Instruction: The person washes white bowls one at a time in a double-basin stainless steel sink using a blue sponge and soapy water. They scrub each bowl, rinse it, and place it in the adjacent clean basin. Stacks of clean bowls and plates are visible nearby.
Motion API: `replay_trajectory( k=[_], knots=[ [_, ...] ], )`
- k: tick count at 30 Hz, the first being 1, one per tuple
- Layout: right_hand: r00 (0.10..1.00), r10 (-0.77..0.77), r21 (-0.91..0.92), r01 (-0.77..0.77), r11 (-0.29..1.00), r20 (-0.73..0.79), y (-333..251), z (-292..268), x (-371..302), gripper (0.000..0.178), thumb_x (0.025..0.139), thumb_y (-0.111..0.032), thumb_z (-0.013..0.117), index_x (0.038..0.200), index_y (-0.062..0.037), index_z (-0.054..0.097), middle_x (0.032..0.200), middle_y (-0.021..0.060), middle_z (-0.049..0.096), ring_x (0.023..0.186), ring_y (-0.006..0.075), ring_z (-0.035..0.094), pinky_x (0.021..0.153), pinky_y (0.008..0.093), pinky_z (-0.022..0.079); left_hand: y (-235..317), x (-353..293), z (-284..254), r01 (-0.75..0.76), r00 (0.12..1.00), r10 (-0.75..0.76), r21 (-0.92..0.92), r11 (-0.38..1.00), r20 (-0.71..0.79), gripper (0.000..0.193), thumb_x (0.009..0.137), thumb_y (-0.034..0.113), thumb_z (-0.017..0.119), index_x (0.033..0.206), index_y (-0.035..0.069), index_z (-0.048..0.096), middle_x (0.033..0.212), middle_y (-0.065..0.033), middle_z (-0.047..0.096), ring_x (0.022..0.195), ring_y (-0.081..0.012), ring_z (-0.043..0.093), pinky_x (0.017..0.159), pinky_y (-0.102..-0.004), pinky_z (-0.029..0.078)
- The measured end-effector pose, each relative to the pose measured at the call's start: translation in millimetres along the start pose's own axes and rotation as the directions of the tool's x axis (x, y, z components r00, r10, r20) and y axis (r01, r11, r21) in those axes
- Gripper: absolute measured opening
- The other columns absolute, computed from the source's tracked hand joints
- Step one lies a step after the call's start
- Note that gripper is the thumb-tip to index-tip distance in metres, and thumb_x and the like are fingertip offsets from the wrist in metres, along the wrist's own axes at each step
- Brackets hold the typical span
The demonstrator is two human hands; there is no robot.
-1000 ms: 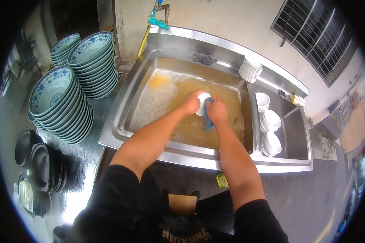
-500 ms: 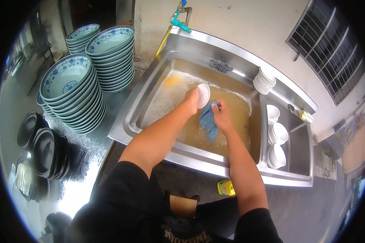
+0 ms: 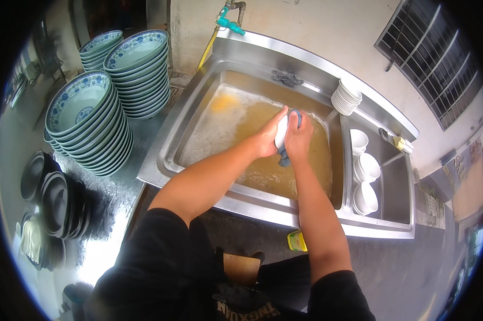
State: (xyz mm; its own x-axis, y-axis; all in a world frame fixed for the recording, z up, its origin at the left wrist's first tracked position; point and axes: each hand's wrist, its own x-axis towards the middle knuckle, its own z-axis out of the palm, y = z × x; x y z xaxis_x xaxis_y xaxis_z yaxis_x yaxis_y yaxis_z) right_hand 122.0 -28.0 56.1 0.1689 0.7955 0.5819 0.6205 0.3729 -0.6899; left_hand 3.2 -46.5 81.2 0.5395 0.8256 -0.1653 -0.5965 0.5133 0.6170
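Above the murky, foamy water of a steel sink (image 3: 173, 155), my left hand (image 3: 270, 137) is closed on a small white bowl (image 3: 280, 134), tilted on its side. My right hand (image 3: 299, 140) is closed on a blue-grey cloth (image 3: 284, 159) and presses it against the bowl. Most of the cloth is hidden behind my right hand; one end hangs below the fingers and a bit shows above them. Both hands meet over the middle of the sink.
Stacked white bowls (image 3: 365, 167) stand in the right basin, with small white dishes (image 3: 346, 97) on the divider. A dark scouring pad (image 3: 287, 78) rests on the back ledge. Patterned bowls (image 3: 91, 128) and black bowls (image 3: 59, 206) fill the left table. A teal tap (image 3: 229, 23) is behind.
My hands have come together: the cloth, hanging apart from the bowl before, is now bunched against it. The bowl has turned more edge-on. The whole view has shifted slightly.
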Motion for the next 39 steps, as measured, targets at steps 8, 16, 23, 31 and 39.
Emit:
replay_trajectory(
  k=[8,16,23,31,39],
  knots=[
    [0.830,0.506,0.292,-0.557,0.777,0.236,31,-15,10,0.049,0.101,-0.044,0.055,0.113,0.0028,0.062,0.112,0.0185,0.063,0.091,0.0278,0.063,0.083,0.0405,0.050,-7,22,-23,-0.023,0.988,0.037,0.095,0.995,-0.152,0.038,0.098,0.043,0.058,0.119,0.012,0.062,0.115,-0.0057,0.068,0.104,-0.0229,0.065,0.091,-0.0439,0.052],
    [0.583,0.641,0.593,-0.769,0.239,0.499,36,-8,12,0.056,0.102,-0.049,0.056,0.118,0.0052,0.056,0.109,0.0162,0.062,0.094,0.0259,0.063,0.080,0.0460,0.055,-12,50,-67,-0.148,0.931,0.237,0.308,0.940,-0.276,0.044,0.101,0.043,0.056,0.126,0.007,0.059,0.121,-0.0101,0.067,0.106,-0.0249,0.064,0.096,-0.0456,0.051],
    [0.599,0.486,0.378,-0.791,0.482,0.636,34,-2,-6,0.051,0.102,-0.044,0.056,0.127,0.0010,0.054,0.115,0.0153,0.064,0.099,0.0259,0.065,0.085,0.0434,0.057,-25,38,-41,0.316,0.907,-0.199,0.286,0.905,-0.372,0.068,0.098,0.070,0.038,0.127,0.012,0.058,0.122,-0.0124,0.066,0.110,-0.0299,0.063,0.097,-0.0564,0.048],
    [0.515,0.316,-0.429,0.114,0.896,0.797,69,19,-24,0.037,0.079,-0.029,0.073,0.105,-0.0032,0.074,0.114,0.0226,0.070,0.100,0.0364,0.070,0.087,0.0434,0.055,-15,44,-88,0.268,0.953,-0.240,0.148,0.952,-0.188,0.049,0.094,0.058,0.054,0.117,0.016,0.063,0.114,-0.0099,0.068,0.104,-0.0270,0.063,0.091,-0.0479,0.048],
    [0.759,0.422,0.161,-0.558,0.814,0.496,51,20,-23,0.033,0.078,-0.021,0.076,0.100,0.0033,0.073,0.107,0.0269,0.070,0.097,0.0378,0.069,0.083,0.0424,0.054,-20,49,-83,0.356,0.922,-0.321,0.144,0.923,-0.218,0.056,0.100,0.058,0.046,0.132,0.015,0.058,0.131,-0.0125,0.062,0.119,-0.0329,0.059,0.099,-0.0573,0.045]
  ],
)
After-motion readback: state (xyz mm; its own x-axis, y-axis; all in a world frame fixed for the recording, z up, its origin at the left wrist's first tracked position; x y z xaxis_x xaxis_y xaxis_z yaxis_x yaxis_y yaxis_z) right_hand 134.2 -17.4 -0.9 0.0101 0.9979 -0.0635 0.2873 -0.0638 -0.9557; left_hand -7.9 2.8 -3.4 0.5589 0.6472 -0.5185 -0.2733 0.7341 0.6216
